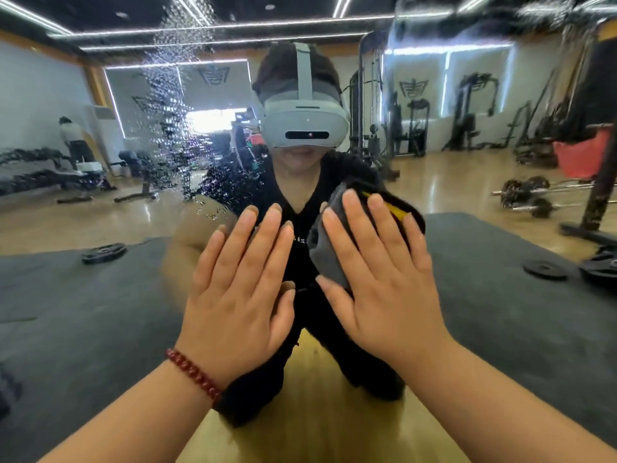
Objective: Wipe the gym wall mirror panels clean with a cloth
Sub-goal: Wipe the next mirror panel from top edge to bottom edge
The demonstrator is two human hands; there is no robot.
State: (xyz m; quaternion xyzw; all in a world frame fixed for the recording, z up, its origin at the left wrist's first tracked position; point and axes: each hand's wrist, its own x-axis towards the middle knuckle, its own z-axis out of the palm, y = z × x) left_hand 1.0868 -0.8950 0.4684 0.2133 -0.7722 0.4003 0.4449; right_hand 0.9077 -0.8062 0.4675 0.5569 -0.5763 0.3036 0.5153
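Observation:
The wall mirror [100, 295] fills the view and reflects the gym and a kneeling person in a headset. My right hand [384, 282] lies flat with straight fingers, pressing a grey cloth [325, 252] with a black and yellow edge against the glass. My left hand [240, 289], with a red bead bracelet at the wrist, rests flat on the mirror just left of it, fingers straight. A patch of water droplets [173, 128] covers the glass at the upper left, above my left hand.
Reflected in the mirror are dark floor mats [66, 312], weight plates [104, 252], a barbell [527, 195], benches, cable machines and a red bucket [581, 158]. Another person stands far back on the left. Wooden floor shows below my arms.

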